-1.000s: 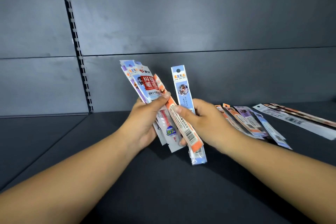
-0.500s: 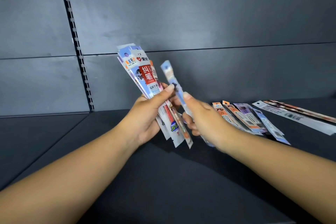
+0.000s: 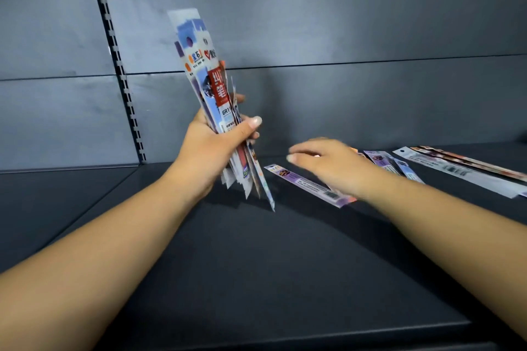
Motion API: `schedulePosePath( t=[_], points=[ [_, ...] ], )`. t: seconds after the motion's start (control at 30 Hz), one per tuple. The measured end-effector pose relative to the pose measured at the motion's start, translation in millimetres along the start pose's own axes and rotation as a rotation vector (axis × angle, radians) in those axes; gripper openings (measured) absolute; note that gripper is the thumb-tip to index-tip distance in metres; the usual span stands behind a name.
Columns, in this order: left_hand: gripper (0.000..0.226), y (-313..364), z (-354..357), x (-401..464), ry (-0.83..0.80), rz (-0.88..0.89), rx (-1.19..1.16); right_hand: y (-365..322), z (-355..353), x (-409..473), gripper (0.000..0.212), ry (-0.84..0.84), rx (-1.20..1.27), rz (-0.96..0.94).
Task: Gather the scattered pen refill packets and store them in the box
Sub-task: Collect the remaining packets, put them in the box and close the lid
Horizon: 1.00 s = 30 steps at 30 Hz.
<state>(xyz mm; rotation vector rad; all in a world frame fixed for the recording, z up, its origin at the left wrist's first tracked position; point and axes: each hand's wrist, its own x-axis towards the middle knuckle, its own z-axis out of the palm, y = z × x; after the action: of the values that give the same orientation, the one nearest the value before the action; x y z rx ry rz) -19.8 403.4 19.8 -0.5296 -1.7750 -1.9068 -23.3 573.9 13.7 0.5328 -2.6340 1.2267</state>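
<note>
Gripping a fanned bundle of pen refill packets [image 3: 216, 100], the left hand [image 3: 212, 148] holds it upright above the dark shelf [image 3: 256, 265], thumb pressed across the front and fingers curled round the back; the bundle's lower ends hang clear of the surface. The right hand [image 3: 328, 165] hovers palm down, right of the bundle, over the packets lying loose on the shelf; its fingers are extended and close together, motion-blurred, and whether they touch anything cannot be told. 1 purple packet [image 3: 308, 184] lies flat, running from near the bundle's lower end toward the near right and passing under the right hand. Further right, a small overlapping group of packets [image 3: 396, 164] shows partly behind the hand. At far right, 2 long packets [image 3: 462, 169] lie side by side, reaching the frame edge. A grey back panel [image 3: 342, 23] rises behind the shelf, with a slotted upright rail [image 3: 117, 60] at far left. No box is in view.
</note>
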Motion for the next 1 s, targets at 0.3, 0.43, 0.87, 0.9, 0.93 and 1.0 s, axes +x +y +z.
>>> schedulePosePath(
  t=[0.3,0.43,0.87,0.9,0.93,1.0],
  points=[
    [0.024,-26,8,-13,-0.254,-0.212,0.088,63,-20,31,0.076,-0.078,-0.671,0.468],
    [0.014,-24,11,-14,-0.227,-0.278,-0.018,58,-15,31,0.059,-0.065,-0.677,0.482],
    [0.027,-16,9,-4,-0.030,-0.393,-0.373,15,-27,9,0.017,0.190,0.367,0.202],
    [0.026,-16,10,-4,-0.037,-0.391,-0.381,8,-24,4,0.015,0.142,0.477,0.191],
    [0.025,-16,9,-5,-0.052,-0.392,-0.384,2,-21,0,0.013,0.082,0.555,0.185],
    [0.023,-14,7,-5,-0.118,-0.406,-0.380,-8,-11,-5,0.010,-0.035,0.641,0.192]
  ],
)
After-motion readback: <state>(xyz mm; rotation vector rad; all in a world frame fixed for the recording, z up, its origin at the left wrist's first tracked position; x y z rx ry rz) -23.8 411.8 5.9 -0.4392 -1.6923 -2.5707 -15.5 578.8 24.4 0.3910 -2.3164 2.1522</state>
